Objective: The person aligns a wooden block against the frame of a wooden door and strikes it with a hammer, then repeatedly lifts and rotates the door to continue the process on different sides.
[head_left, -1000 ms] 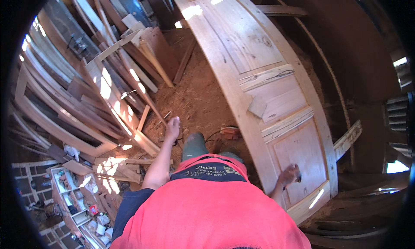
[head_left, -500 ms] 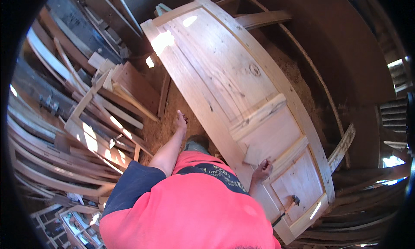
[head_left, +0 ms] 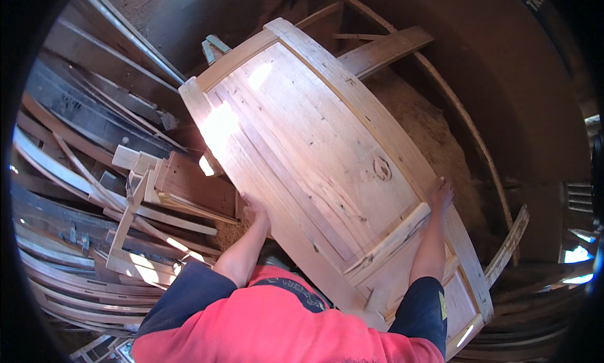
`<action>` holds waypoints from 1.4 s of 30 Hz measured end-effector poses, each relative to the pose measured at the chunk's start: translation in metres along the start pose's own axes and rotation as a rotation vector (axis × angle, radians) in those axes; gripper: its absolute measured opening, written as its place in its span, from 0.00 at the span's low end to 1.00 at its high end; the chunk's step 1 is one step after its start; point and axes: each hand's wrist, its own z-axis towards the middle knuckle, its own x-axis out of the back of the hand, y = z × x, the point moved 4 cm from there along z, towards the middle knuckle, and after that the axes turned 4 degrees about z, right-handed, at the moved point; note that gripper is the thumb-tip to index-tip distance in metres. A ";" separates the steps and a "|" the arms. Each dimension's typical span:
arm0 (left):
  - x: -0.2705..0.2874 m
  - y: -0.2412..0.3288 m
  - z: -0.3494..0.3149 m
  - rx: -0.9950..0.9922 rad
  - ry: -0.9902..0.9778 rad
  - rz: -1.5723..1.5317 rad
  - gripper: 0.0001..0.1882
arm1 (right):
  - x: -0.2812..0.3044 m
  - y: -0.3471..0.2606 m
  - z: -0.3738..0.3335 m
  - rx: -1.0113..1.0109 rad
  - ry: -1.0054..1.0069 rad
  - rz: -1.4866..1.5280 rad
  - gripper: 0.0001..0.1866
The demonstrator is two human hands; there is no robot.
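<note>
A pale wooden panelled door point(head_left: 302, 149) lies flat before me, slanting from far left to near right. My left hand point(head_left: 255, 210) is at its left long edge, closed against the side, with the fingers partly hidden. Across the panel, my right hand point(head_left: 442, 194) reaches over to the right stile, its fingers bent around the outer edge. A cross rail point(head_left: 387, 246) runs beside my right forearm. Close to the near left edge, a small thin piece of wood point(head_left: 377, 299) rests on the door. My right arm and sleeve cover part of the near panels.
A plank point(head_left: 387, 51) sticks out from under the door's far right side, and another board point(head_left: 506, 246) at the near right. Stacked timber strips point(head_left: 82, 287) and a reddish-brown wooden box point(head_left: 198, 183) stand left. Sawdust point(head_left: 428, 127) covers ground beyond the door.
My right hand has left the near rail and reached to the right edge. My left hand has come against the left edge. The hammer seen before is out of sight now. The view has shifted.
</note>
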 end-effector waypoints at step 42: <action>-0.015 -0.022 0.041 -0.189 0.174 0.102 0.50 | -0.084 0.030 0.066 0.051 -0.172 -0.344 0.29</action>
